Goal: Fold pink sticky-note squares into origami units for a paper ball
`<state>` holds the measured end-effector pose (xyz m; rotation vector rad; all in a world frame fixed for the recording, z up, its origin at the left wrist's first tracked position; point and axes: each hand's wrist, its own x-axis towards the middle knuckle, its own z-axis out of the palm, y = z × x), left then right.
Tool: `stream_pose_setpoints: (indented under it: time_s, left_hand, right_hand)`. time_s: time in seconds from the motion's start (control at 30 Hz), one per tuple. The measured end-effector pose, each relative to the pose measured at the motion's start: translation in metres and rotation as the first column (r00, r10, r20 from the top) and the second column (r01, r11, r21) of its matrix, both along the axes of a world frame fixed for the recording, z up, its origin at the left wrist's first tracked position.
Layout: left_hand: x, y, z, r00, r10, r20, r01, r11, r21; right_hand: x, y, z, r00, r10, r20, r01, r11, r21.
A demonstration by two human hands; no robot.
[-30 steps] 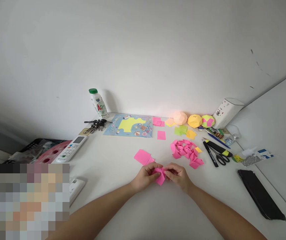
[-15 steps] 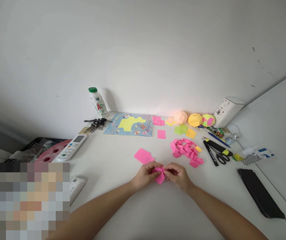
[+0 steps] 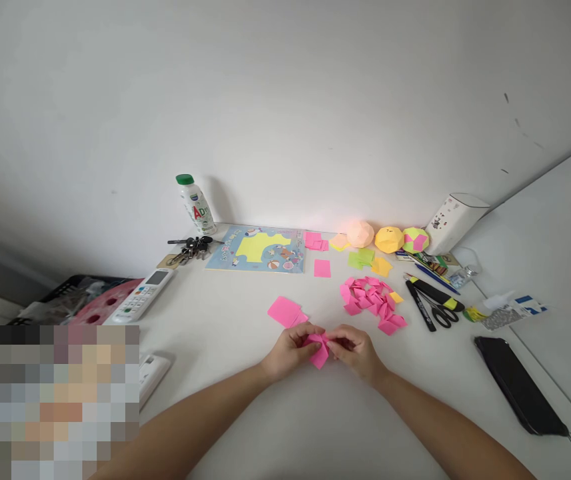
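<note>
Between my two hands is a pink folded paper piece [image 3: 320, 358], held just above the white table. My left hand [image 3: 289, 351] pinches its left side, thumb on the near face. My right hand [image 3: 356, 350] is closed on the right side with thumb and fingertips; part of the paper is hidden behind the fingers. Just beyond my left hand lie pink paper sheets [image 3: 285, 311]. To the right, farther back, is a loose pile of folded pink paper pieces [image 3: 371, 298]. A single pink square [image 3: 322, 269] lies flat behind.
Along the wall stand folded paper balls [image 3: 389, 240], a bottle [image 3: 197, 207] and a blue booklet [image 3: 280, 263]. Scissors [image 3: 442, 313], pens and a black pouch [image 3: 520, 387] lie at right. A remote control [image 3: 144, 295] and keys [image 3: 195, 248] are at left.
</note>
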<state>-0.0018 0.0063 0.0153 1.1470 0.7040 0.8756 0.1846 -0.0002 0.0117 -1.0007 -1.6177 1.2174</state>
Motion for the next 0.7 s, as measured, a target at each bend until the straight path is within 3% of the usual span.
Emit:
stream_pose_setpoints:
  time_s: [0.4, 0.53, 0.7]
  left_hand:
    - [0.0, 0.001, -0.008, 1.0, 0.025, -0.016, -0.025, 1.0, 0.007]
    - [0.001, 0.0, -0.012, 0.995, 0.079, -0.06, -0.078, 0.997, 0.025]
    - [0.004, 0.0, -0.012, 0.993, 0.115, -0.039, -0.117, 0.992, -0.046]
  right_hand:
    - [-0.002, -0.001, 0.004, 0.998, -0.025, 0.06, 0.022, 0.999, 0.038]
    - [-0.003, -0.002, 0.003, 0.99, -0.052, 0.128, 0.037, 0.992, 0.122]
    - [-0.004, -0.002, 0.0, 0.976, -0.105, 0.191, 0.063, 0.975, 0.212]
